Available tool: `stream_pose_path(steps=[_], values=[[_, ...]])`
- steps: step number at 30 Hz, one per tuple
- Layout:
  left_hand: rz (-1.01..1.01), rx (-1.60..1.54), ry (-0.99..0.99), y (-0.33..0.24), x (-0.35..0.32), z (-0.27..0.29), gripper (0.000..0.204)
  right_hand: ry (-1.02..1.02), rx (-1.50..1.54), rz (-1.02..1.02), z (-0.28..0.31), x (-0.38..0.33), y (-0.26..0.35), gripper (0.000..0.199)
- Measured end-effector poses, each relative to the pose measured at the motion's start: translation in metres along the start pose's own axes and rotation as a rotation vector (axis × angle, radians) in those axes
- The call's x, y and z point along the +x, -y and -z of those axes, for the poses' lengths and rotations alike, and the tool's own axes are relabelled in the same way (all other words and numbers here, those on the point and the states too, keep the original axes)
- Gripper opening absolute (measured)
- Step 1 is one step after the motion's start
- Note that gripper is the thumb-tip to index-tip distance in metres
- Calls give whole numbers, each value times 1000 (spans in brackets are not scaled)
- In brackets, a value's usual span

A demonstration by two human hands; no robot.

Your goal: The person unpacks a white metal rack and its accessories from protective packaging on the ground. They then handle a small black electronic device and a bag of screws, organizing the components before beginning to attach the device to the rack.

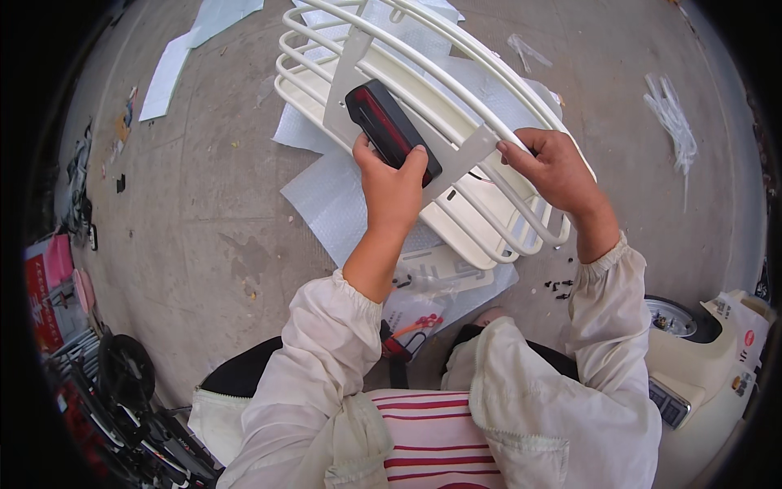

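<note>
A cream-white metal rack [423, 73] made of curved bars, with a flat mounting plate [350, 81], is tilted up in front of me. A black lamp unit with a red lens [387, 126] lies against the plate. My left hand [393, 186] grips the lamp's lower end, thumb and fingers around it. My right hand [558, 167] holds the rack's right bars beside the plate's corner.
White foam sheets [326, 196] lie on the concrete floor under the rack. Small black screws [558, 285] are scattered at the right. A clear bag with parts [423, 314] sits near my knees. A cream scooter body [717, 350] stands at the right, bike frames [114, 391] at the lower left.
</note>
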State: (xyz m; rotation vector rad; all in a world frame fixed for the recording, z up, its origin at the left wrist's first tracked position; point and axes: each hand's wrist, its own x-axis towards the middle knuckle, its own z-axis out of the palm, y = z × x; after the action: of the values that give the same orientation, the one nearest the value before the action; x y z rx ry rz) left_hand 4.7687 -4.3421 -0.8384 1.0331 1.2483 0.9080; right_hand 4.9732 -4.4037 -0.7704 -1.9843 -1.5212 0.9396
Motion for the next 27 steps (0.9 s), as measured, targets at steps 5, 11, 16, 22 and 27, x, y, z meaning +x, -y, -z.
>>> stream_pose_path(steps=[5, 11, 16, 22, 27], values=[[66, -166, -20, 14, -1, 15, 68, -36, -40, 46, -24, -13, 8, 41], [128, -279, -36, 33, -3, 43, 51, 57, 8, 14, -64, -31, 22, 43], [278, -298, -109, 51, -4, 66, 39, 300, -34, 83, -97, -43, 21, 41], [542, -230, -201, 66, 2, 98, 28, 327, -81, 192, -141, -61, 23, 31], [532, -258, -215, 63, 2, 119, 17, 419, -28, 203, -150, -70, 26, 27]])
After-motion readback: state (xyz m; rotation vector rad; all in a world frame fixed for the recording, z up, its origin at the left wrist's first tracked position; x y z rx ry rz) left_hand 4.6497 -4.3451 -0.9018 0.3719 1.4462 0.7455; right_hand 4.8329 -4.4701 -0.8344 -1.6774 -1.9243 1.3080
